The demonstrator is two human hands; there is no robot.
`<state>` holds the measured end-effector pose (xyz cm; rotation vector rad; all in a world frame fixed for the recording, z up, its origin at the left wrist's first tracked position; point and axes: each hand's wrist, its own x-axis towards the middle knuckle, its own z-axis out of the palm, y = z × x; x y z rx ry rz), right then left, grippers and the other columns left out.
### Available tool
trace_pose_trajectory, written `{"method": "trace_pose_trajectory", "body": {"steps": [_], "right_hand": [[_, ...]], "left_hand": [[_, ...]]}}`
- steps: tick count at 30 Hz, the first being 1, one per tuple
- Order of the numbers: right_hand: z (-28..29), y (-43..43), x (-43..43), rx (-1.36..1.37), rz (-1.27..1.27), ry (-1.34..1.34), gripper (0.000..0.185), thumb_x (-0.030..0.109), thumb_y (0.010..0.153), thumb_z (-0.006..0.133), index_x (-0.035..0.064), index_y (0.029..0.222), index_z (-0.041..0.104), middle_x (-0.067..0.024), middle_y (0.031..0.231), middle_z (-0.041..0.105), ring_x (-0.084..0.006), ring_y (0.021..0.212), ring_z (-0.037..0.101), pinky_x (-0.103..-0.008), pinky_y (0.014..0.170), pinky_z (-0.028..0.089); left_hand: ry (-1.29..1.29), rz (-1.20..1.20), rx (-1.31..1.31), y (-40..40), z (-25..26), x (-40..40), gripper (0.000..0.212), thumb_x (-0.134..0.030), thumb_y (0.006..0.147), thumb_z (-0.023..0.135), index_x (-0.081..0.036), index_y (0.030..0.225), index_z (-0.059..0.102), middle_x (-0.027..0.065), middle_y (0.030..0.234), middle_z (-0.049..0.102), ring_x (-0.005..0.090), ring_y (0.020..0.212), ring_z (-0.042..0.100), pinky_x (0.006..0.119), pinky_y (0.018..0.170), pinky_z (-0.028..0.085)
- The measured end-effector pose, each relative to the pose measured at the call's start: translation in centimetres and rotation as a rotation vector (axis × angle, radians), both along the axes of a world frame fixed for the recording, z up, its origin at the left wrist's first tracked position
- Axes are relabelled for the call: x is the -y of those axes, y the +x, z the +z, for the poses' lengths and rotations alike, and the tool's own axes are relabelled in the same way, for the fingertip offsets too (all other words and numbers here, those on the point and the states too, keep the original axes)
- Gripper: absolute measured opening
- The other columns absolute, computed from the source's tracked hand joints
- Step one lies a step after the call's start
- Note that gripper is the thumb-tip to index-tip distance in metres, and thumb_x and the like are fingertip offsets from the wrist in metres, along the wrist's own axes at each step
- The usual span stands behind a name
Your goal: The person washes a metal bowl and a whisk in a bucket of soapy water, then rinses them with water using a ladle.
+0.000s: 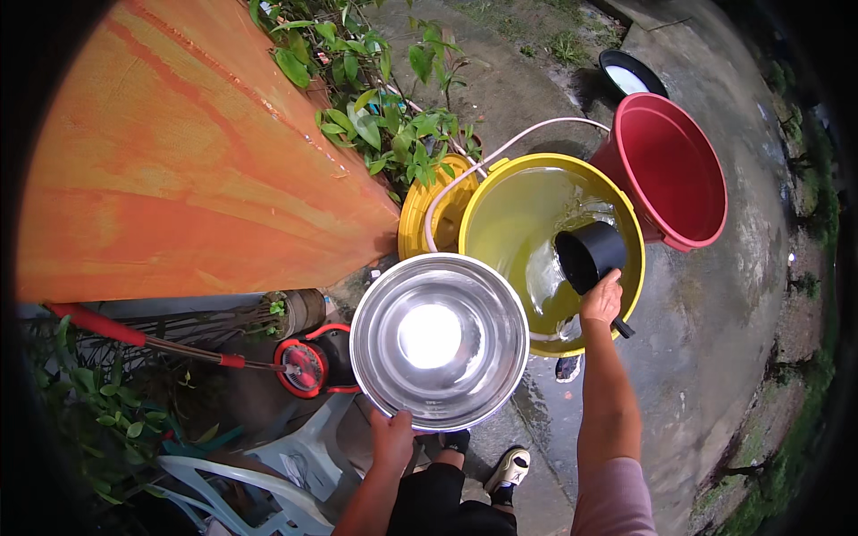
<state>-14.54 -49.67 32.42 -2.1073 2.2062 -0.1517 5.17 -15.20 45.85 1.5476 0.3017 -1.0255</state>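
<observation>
My left hand (pixel 394 435) grips the near rim of a shiny stainless steel basin (pixel 375 348), which shows a bright glare on its bottom. The basin's far right edge overlaps the rim of a large yellow tub (pixel 638 281) filled with water (pixel 516 228). Over the right side of that water, my right hand (pixel 602 299) is closed around the handle of a black plastic dipper (pixel 596 251). The dipper is tilted, its mouth facing left. Whether any water is inside it, I cannot tell. Ripples and reflections show on the water beside it.
A red bucket (pixel 677 174) stands beyond the tub, with a black pan (pixel 633 74) behind it. A pale hose (pixel 529 130) curves over a yellow lid (pixel 415 221). To the left are a spin mop bucket (pixel 301 368), a plastic chair (pixel 308 442) and an orange wall (pixel 201 167).
</observation>
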Motion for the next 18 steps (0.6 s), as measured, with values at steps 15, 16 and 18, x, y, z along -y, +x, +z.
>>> {"method": "trace_pose_trajectory", "body": {"steps": [15,16,18], "right_hand": [[-6.1,7.4,-3.7,0.196,-0.177,0.582,0.066,0.026,0.087,0.045,-0.0062,0.138,0.018,-0.0290,0.107,0.059,-0.0411,0.099,0.059,-0.0431,0.088,0.046],[-6.1,7.1,-3.1,0.362,-0.198,0.710,0.056,0.024,0.086,0.045,-0.0070,0.130,0.030,-0.0314,0.107,0.057,-0.0424,0.103,0.056,-0.0439,0.090,0.044],[-10.8,0.1,-1.0,0.447,-0.166,0.440,0.038,0.021,0.088,0.045,-0.0025,0.117,0.040,-0.0267,0.093,0.062,-0.0378,0.084,0.063,-0.0420,0.075,0.050]], "left_hand": [[0.003,0.057,0.009,-0.1,0.1,-1.5,0.049,0.007,0.078,0.039,0.000,0.125,0.033,0.0185,0.106,0.054,0.0300,0.082,0.065,0.043,0.063,0.060],[0.030,0.059,-0.001,0.1,0.6,-1.6,0.049,0.007,0.080,0.040,0.000,0.127,0.032,0.0188,0.109,0.052,0.0287,0.086,0.064,0.042,0.068,0.059],[-0.028,0.010,-0.042,-0.5,-0.1,-0.1,0.049,0.007,0.079,0.039,0.000,0.127,0.031,0.0190,0.109,0.052,0.0285,0.087,0.064,0.041,0.068,0.059]]}}
